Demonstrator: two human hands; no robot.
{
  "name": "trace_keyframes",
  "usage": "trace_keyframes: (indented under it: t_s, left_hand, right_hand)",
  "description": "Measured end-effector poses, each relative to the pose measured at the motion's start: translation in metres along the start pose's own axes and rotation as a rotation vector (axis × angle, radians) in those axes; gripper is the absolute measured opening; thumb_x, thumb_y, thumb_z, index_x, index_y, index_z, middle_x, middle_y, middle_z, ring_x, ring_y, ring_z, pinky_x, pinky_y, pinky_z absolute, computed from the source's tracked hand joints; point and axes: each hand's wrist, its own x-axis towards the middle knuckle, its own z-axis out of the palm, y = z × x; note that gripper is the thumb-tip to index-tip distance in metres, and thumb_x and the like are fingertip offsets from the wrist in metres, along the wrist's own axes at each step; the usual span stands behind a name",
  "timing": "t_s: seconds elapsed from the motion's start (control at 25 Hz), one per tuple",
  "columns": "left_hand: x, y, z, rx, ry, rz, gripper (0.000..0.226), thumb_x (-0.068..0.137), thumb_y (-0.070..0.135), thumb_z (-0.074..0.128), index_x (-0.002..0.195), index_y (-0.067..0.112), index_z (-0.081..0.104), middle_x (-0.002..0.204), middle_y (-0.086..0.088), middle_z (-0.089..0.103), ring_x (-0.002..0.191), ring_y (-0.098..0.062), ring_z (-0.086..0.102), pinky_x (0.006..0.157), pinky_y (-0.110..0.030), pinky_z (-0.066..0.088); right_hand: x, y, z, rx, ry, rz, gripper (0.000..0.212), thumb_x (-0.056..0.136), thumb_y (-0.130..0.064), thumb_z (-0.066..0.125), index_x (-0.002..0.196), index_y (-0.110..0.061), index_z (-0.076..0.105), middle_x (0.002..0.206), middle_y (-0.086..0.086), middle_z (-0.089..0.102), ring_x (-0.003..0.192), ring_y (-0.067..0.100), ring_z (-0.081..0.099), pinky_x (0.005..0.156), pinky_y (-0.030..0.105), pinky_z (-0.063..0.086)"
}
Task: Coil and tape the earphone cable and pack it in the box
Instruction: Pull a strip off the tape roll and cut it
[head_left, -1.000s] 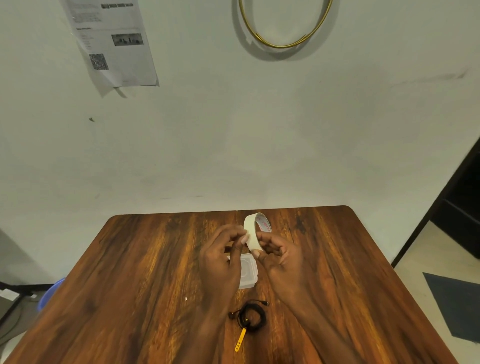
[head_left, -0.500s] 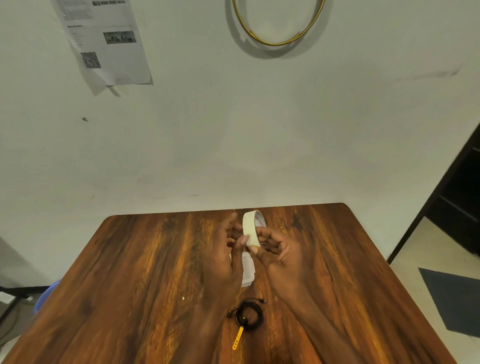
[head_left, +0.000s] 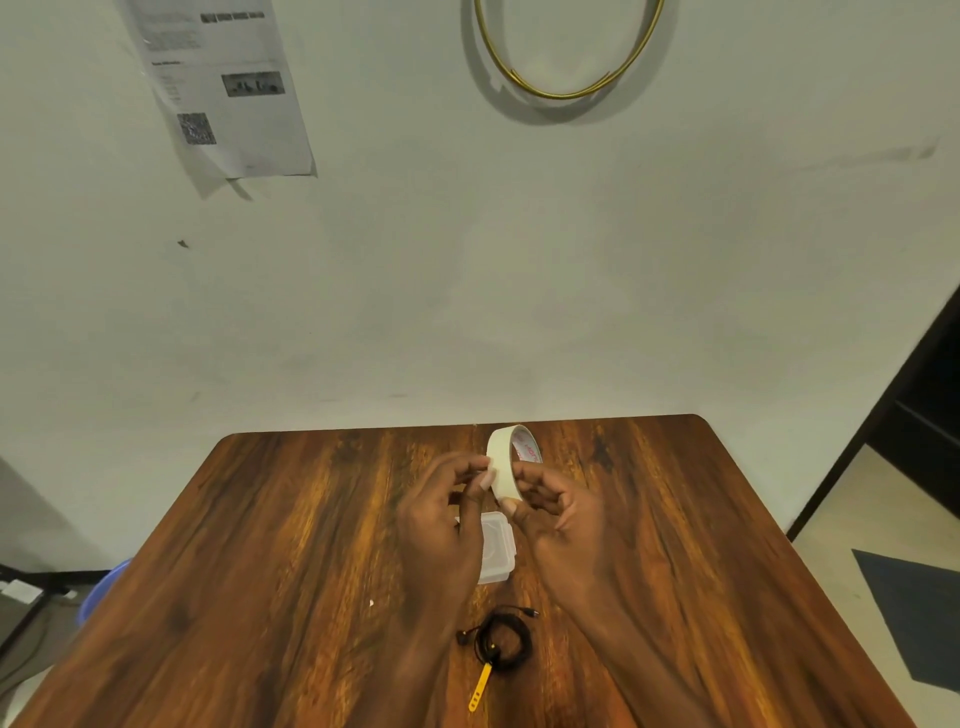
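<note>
While both hands hover above the small clear box (head_left: 497, 551), the right hand (head_left: 558, 519) pinches a roll of cream tape (head_left: 506, 460) upright above the box's far side, its grip closed on the roll. The left hand (head_left: 444, 514) touches the roll's edge with curled fingers. Nearer than the box, the coiled black earphone cable (head_left: 503, 639) lies on the wooden surface (head_left: 270, 597), apart from it, with bare wood left and right.
</note>
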Motion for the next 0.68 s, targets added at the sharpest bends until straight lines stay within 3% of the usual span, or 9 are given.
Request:
trace_keyframes:
  t_s: [0.08, 0.2, 0.32, 0.4, 0.52, 0.6, 0.68]
  left_hand:
    - [0.002, 0.001, 0.0, -0.01, 0.025, -0.031, 0.014, 0.089, 0.005, 0.069, 0.1, 0.013, 0.073, 0.096, 0.007, 0.071, 0.089, -0.005, 0.067, 0.072, -0.014, 0.054]
    - [0.004, -0.008, 0.004, 0.197, -0.018, 0.067, 0.007, 0.093, 0.012, 0.062, 0.096, 0.012, 0.068, 0.092, 0.004, 0.069, 0.081, -0.007, 0.063, 0.066, -0.019, 0.052]
    - [0.003, -0.016, 0.011, 0.351, -0.106, 0.117, 0.017, 0.094, 0.023, 0.049, 0.094, 0.013, 0.063, 0.089, 0.0, 0.065, 0.077, -0.012, 0.06, 0.064, -0.021, 0.049]
    - [-0.003, -0.013, 0.012, 0.245, -0.131, 0.037, 0.015, 0.096, 0.022, 0.044, 0.095, 0.017, 0.059, 0.09, 0.005, 0.062, 0.079, -0.01, 0.059, 0.065, -0.022, 0.049]
    - [-0.008, -0.007, 0.009, -0.01, -0.064, -0.166, 0.011, 0.101, 0.022, 0.046, 0.104, 0.024, 0.057, 0.096, 0.01, 0.063, 0.088, -0.008, 0.062, 0.07, -0.022, 0.051]
    - [-0.005, -0.005, 0.006, -0.021, -0.063, -0.136, 0.022, 0.099, 0.024, 0.055, 0.121, 0.024, 0.06, 0.107, 0.011, 0.063, 0.096, -0.006, 0.063, 0.075, -0.019, 0.054]
    - [-0.002, -0.008, 0.006, 0.042, -0.117, -0.041, 0.028, 0.095, 0.021, 0.063, 0.122, 0.021, 0.064, 0.113, 0.008, 0.061, 0.098, -0.007, 0.063, 0.076, -0.023, 0.057]
  right_hand:
    - [0.0, -0.003, 0.001, -0.01, 0.0, -0.008, 0.035, 0.084, -0.001, 0.072, 0.112, -0.021, 0.07, 0.1, -0.015, 0.073, 0.094, -0.002, 0.069, 0.079, 0.012, 0.055]
    - [0.0, -0.001, 0.003, -0.038, 0.013, -0.004, 0.037, 0.083, 0.0, 0.073, 0.109, -0.026, 0.068, 0.095, -0.024, 0.068, 0.092, -0.011, 0.066, 0.075, 0.006, 0.052]
    - [0.0, 0.007, 0.008, -0.082, 0.062, -0.011, 0.037, 0.082, 0.0, 0.074, 0.109, -0.024, 0.071, 0.097, -0.02, 0.072, 0.093, -0.006, 0.068, 0.079, 0.014, 0.056]
    - [0.0, 0.009, 0.009, -0.112, 0.079, -0.003, 0.037, 0.082, -0.001, 0.073, 0.113, -0.021, 0.072, 0.102, -0.015, 0.074, 0.094, -0.002, 0.069, 0.083, 0.021, 0.058]
    - [0.0, 0.006, 0.006, -0.103, 0.067, 0.006, 0.041, 0.084, -0.002, 0.072, 0.108, -0.035, 0.068, 0.097, -0.025, 0.07, 0.094, -0.008, 0.067, 0.078, 0.014, 0.055]
    - [0.0, 0.003, 0.0, -0.08, 0.048, 0.009, 0.045, 0.085, -0.002, 0.071, 0.103, -0.043, 0.063, 0.093, -0.03, 0.067, 0.093, -0.011, 0.065, 0.074, 0.01, 0.053]
    - [0.0, 0.003, -0.001, -0.067, 0.015, -0.012, 0.041, 0.086, -0.003, 0.07, 0.104, -0.039, 0.066, 0.096, -0.027, 0.069, 0.094, -0.009, 0.066, 0.075, 0.01, 0.054]
